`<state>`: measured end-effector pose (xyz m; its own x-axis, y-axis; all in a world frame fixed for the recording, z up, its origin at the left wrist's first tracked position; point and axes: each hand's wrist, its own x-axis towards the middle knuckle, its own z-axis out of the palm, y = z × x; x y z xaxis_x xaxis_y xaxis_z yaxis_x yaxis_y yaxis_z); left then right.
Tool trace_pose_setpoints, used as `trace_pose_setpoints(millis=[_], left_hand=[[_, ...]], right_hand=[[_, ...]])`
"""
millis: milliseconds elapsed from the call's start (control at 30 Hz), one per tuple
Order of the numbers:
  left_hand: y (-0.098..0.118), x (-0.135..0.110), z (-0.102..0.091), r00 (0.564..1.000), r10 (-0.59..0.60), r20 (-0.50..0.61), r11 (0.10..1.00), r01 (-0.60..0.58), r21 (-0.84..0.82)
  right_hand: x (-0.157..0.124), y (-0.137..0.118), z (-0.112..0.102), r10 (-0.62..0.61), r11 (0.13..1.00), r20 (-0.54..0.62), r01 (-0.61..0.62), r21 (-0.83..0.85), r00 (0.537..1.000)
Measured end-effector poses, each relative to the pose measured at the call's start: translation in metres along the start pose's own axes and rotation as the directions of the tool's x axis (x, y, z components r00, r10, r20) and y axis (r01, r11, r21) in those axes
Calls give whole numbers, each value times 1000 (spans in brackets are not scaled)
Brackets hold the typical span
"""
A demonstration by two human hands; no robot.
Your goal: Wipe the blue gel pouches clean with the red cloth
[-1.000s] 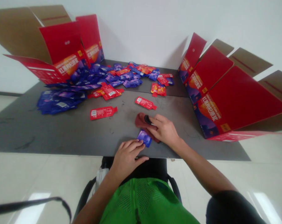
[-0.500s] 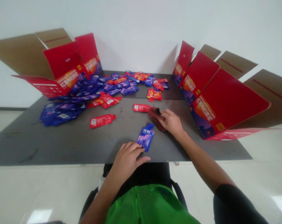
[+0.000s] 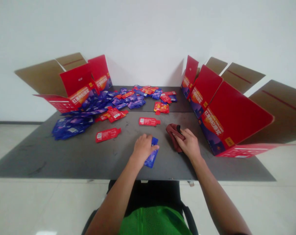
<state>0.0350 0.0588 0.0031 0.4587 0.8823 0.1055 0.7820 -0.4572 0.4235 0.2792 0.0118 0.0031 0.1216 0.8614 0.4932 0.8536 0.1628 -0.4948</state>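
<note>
My left hand (image 3: pixel 142 149) lies over a blue pouch (image 3: pixel 151 160) flat on the grey table, fingers at its upper end and thumb across its right edge. The hand hides much of the pouch's left side. A folded brown cloth (image 3: pixel 172 134) with a dark edge is pinched in my right hand (image 3: pixel 190 144), to the right of that pouch. Beyond my hands a red pouch (image 3: pixel 148 121) lies barcode side up. Another red pouch (image 3: pixel 108 134) rests farther left, slightly tilted.
A heap of blue pouches (image 3: pixel 73 126) spreads from an open red carton (image 3: pixel 75 81) at the left. Red and orange pouches (image 3: pixel 116 114) mix in along the back. Small orange-red pouches (image 3: pixel 162 107) lie farther right. Open red cartons (image 3: pixel 241 111) line the table's right side.
My left hand has moved forward from the blue pouch's lower edge onto its upper part, closing over it. My right hand has drawn the cloth right and back, away from the red pouch.
</note>
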Motion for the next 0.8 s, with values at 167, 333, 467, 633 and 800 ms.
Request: trace_pose_setpoints(millis=[167, 333, 467, 633, 800], left_hand=[[0, 13, -5, 998, 62, 25, 994, -59, -93], [19, -2, -44, 972, 231, -45, 927, -234, -294], [21, -36, -62, 925, 369, -92, 873, -379, -306], [2, -86, -40, 922, 376, 95, 923, -364, -123], [8, -122, -10, 948, 317, 19, 948, -317, 4]], right_hand=[[1, 5, -1, 33, 998, 10, -33, 45, 999], [1, 12, -1, 32, 998, 2, -33, 49, 999], [1, 12, -1, 41, 998, 4, -41, 56, 999], [1, 8, -1, 40, 997, 13, -41, 61, 999], [3, 9, -1, 46, 997, 14, -47, 63, 999]])
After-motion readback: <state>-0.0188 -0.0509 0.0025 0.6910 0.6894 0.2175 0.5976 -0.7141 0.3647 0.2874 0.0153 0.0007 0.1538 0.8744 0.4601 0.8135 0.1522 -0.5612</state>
